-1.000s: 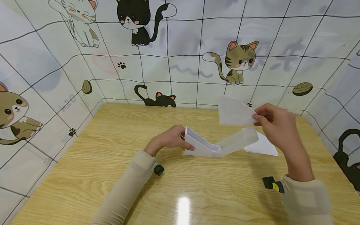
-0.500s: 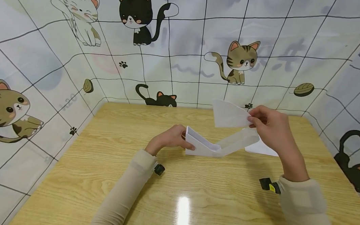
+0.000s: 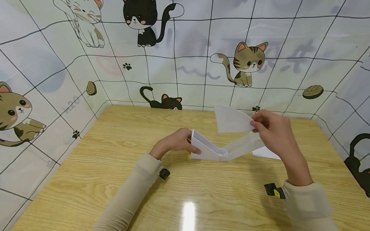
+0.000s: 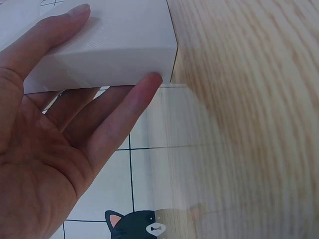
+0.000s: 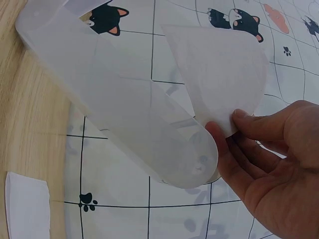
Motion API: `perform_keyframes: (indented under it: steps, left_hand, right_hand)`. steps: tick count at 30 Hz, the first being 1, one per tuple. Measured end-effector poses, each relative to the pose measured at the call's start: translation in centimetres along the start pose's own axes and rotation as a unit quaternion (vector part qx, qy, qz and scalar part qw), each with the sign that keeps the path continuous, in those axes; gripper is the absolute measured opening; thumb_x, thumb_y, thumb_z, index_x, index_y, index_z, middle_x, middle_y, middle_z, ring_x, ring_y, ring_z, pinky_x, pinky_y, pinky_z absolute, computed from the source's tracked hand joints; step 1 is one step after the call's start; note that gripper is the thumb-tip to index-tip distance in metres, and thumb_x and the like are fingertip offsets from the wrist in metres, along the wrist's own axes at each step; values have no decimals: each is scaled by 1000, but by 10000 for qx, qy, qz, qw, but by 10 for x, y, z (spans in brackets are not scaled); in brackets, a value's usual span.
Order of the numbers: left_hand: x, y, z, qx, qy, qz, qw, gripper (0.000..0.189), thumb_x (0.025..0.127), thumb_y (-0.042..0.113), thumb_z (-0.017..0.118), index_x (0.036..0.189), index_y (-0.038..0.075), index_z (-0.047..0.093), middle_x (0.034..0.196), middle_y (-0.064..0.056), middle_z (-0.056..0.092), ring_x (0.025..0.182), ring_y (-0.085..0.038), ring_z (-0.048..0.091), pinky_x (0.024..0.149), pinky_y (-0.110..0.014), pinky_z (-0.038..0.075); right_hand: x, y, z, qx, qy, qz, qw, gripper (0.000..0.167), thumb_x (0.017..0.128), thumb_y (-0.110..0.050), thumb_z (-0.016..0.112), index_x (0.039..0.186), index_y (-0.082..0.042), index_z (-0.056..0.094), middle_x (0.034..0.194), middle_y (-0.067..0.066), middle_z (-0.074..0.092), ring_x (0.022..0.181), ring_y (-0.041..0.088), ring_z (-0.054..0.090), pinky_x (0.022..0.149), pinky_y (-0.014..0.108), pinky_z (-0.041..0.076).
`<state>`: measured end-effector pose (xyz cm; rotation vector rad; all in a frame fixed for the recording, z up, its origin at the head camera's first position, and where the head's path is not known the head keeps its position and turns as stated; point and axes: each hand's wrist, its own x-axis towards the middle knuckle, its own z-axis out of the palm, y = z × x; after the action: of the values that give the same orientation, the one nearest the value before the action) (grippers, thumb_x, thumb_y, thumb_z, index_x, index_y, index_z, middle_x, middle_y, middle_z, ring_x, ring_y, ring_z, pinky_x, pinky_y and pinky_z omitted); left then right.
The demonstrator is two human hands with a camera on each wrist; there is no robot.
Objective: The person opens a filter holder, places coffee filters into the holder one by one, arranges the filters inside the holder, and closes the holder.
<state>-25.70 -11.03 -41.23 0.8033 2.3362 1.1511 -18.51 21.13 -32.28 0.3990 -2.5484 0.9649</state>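
My left hand grips the left end of a white box on the table. In the left wrist view, the thumb lies on one face of the box and a fingertip touches its edge. A translucent hinged lid tilts up and out to the right, swung away from the box. Above this lid, my right hand pinches a fan-shaped white paper coffee filter by its corner between thumb and fingers. The right wrist view shows the filter flat and raised beside the lid's rounded end.
White paper lies on the wooden table behind and right of the lid, partly hidden by my right hand. A wall sheet printed with cats and grid lines stands around the table's back and sides.
My right hand has moved left and slightly down with the coffee filter, bringing it nearer the box. My left hand and the box have stayed in place.
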Motion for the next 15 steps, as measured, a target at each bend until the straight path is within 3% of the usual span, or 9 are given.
perform_keyframes:
  steps: [15]
  left_hand:
    - [0, 2, 1, -22, 11, -58, 10000, 36, 84, 22, 86, 117, 11, 76, 108, -6, 78, 88, -15, 74, 78, -42, 62]
  right_hand:
    - [0, -2, 5, 74, -33, -146, 9999, 6, 99, -4, 68, 102, -1, 73, 89, 16, 77, 74, 28, 76, 64, 8, 48]
